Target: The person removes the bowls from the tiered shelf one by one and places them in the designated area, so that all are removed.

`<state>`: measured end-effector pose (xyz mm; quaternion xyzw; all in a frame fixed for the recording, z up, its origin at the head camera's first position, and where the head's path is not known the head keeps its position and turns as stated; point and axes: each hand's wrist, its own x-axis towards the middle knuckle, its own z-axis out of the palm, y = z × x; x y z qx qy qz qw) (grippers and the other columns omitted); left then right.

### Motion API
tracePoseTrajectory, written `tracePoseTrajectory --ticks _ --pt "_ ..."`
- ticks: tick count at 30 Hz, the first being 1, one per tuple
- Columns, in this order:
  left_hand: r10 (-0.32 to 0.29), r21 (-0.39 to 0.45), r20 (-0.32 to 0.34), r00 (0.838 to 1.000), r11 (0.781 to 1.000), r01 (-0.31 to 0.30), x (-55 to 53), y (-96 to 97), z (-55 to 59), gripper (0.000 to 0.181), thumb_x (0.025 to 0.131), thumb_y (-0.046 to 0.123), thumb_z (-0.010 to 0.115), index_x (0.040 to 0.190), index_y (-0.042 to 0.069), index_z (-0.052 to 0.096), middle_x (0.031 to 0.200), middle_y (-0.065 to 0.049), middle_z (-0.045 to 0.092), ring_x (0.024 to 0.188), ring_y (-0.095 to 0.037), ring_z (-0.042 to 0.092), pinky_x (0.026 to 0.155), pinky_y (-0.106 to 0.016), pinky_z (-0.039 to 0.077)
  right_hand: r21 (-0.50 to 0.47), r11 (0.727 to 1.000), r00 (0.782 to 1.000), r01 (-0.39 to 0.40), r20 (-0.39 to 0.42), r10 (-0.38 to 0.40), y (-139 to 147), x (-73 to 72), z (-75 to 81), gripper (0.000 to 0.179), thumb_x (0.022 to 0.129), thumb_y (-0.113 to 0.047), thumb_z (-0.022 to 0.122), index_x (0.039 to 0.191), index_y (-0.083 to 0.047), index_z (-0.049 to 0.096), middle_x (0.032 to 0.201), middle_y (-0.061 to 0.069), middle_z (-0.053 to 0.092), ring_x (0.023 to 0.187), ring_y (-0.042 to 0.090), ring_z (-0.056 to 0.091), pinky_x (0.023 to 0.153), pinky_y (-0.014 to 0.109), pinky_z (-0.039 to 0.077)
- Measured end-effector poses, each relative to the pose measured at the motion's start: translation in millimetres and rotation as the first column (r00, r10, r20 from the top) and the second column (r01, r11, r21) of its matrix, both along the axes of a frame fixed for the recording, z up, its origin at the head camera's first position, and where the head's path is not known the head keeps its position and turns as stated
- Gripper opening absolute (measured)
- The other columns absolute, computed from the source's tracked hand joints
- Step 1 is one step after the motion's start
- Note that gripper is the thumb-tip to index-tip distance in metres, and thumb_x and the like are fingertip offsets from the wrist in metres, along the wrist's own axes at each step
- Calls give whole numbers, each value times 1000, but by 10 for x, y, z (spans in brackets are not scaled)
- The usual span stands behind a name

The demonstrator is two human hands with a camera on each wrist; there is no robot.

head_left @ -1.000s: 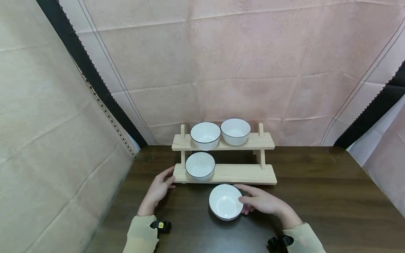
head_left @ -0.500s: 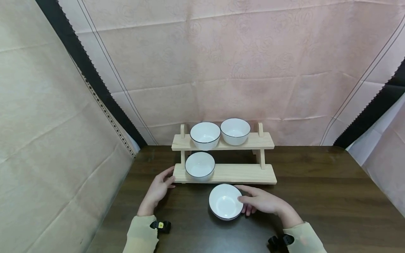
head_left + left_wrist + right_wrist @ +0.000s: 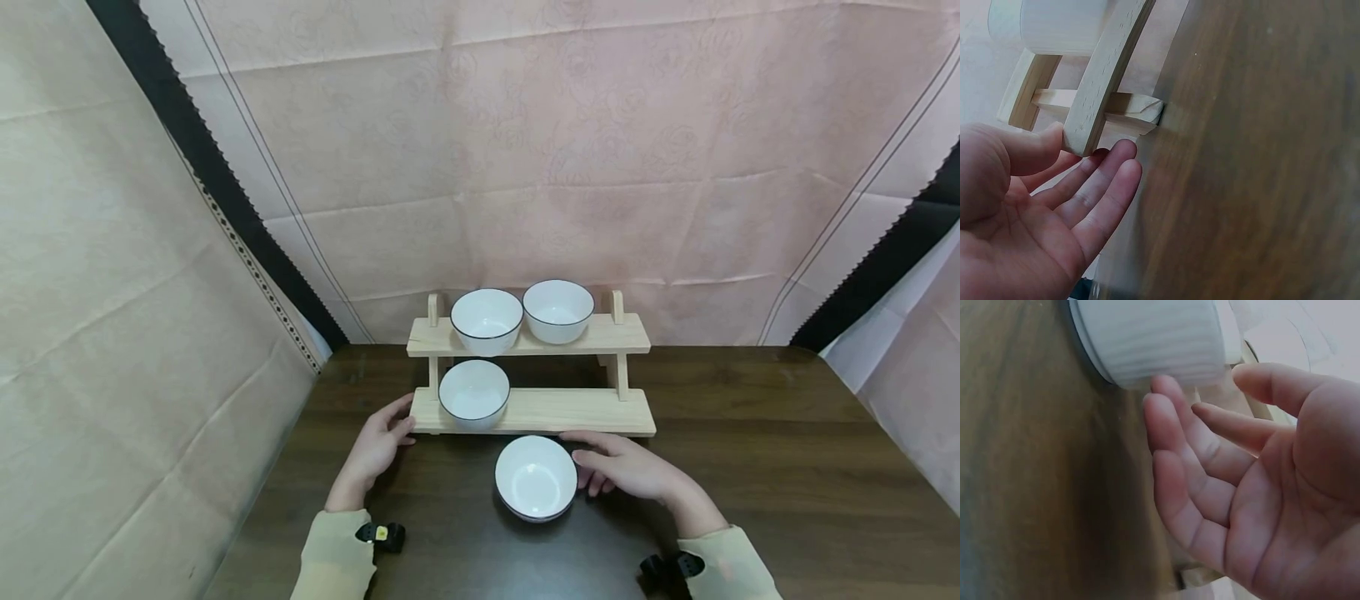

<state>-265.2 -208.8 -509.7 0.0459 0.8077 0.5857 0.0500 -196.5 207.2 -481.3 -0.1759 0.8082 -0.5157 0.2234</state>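
Saw the near bowl [image 3: 536, 477] upright on the counter [image 3: 750, 433], just in front of the wooden rack [image 3: 540, 408]: white, with a thin dark rim. Noticed faint ribbing along its outer wall in the right wrist view. Found the right hand [image 3: 618, 467] just to the right of this bowl, holding nothing, thumb and forefinger parted and the other fingers loosely bent. Could not make out any sure contact between fingertips and bowl. Found the left hand [image 3: 378, 442] at the left end of the lower shelf [image 3: 581, 412], pinching the board, thumb on one face and fingers towards the other.

Spotted a third-row match, the lower bowl [image 3: 474, 394], upright at the left of the lower shelf, behind and slightly left of the near bowl. Counted two more on the upper shelf [image 3: 615, 337]: the upper left bowl [image 3: 487, 322] and the upper right bowl [image 3: 558, 312], side by side, rims close together.

Noted pale sleeves [image 3: 330, 554] on both arms and a black wrist device [image 3: 386, 537] at each cuff. Saw dark brown wood grain across the counter, and behind it a creased pale pinkish cloth [image 3: 570, 150], bordered at the left by a slanting black band [image 3: 225, 183].
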Motion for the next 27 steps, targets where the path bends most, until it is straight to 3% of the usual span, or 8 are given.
tracePoseTrajectory --ticks 11,21,27 --pt "-5 34 -16 1000 999 6 5 3 -14 45 105 9 51 150 6 45 148 -18 47 111 -29 61 86 -42 58 19 994 986 111 -125 -108 53 -62 196 43 106 -25 53 146 -8 50 93 14 69 81 29 67 73 42 57" --pt "-11 36 2 1000 999 11 16 6 -16 45 106 11 51 151 9 45 148 -17 47 113 -28 60 87 -41 58 27 978 952 205 -239 -193 -136 -291 196 36 104 -17 55 139 -9 58 95 10 71 78 23 68 74 41 57" --pt "-7 21 13 1000 1000 7 15 3 11 47 106 7 48 152 3 41 148 -21 45 114 -31 58 91 -48 56 3 968 940 252 -241 -244 -223 -445 260 33 104 -20 56 136 -15 60 95 7 71 80 23 67 71 35 58"
